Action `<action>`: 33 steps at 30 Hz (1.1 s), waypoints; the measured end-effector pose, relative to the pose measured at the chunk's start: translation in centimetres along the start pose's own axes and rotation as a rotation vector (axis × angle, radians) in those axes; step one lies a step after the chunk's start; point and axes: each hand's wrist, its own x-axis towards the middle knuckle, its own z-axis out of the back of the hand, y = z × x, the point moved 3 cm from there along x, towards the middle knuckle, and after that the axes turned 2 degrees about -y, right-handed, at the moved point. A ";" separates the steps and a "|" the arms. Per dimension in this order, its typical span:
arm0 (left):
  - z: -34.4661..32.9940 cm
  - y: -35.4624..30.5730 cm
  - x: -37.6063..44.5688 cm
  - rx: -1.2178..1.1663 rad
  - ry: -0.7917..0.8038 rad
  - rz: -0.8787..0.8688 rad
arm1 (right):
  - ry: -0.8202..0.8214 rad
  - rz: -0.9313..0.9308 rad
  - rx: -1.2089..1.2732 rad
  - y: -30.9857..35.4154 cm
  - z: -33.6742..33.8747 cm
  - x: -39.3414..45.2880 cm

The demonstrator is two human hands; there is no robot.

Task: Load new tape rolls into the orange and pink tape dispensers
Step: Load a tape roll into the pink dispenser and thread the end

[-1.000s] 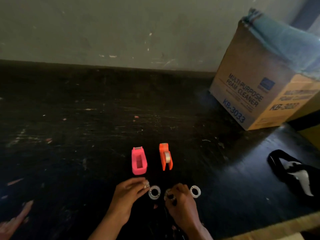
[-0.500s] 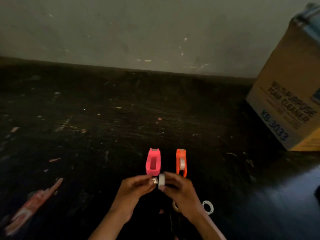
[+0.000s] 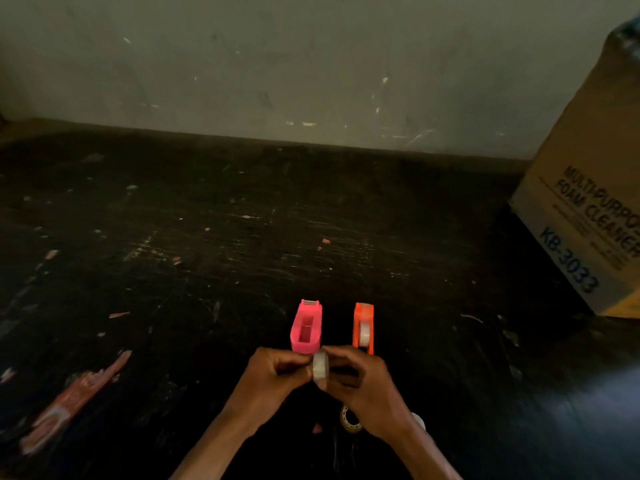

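You hold a small roll of tape (image 3: 320,366) between your two hands, just in front of the pink dispenser (image 3: 307,328). Your left hand (image 3: 273,377) is curled, and its fingertips (image 3: 306,370) pinch the roll from the left side. Your right hand (image 3: 363,386) closes on the same roll from the right, with the thumb and fingers pressed on it. The roll stands on its edge, above the dark floor (image 3: 207,271).

The pink dispenser stands on the floor with its slot open to the top, and no roll is inside it. The orange dispenser (image 3: 363,329) stands just beside it on the right, not touching, and a white roll already sits in it.

Under your right wrist one more ring of tape (image 3: 349,419) lies flat on the floor, half hidden by the hand. A cardboard box (image 3: 585,216) stands far to the right, near the wall (image 3: 311,64).
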 end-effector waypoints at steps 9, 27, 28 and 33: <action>2.1 -0.2 3.3 0.075 -0.047 -0.045 | -0.074 0.064 -0.109 -0.1 -1.4 4.7; 3.8 5.0 8.8 0.417 -0.085 -0.054 | -0.068 -0.040 -0.664 -1.2 -1.5 12.7; 3.8 5.0 8.8 0.416 -0.079 -0.046 | -0.079 -0.043 -0.640 -1.3 -1.5 12.8; 3.8 5.4 8.8 0.444 -0.099 -0.073 | -0.129 0.022 -0.576 -1.5 -1.8 11.8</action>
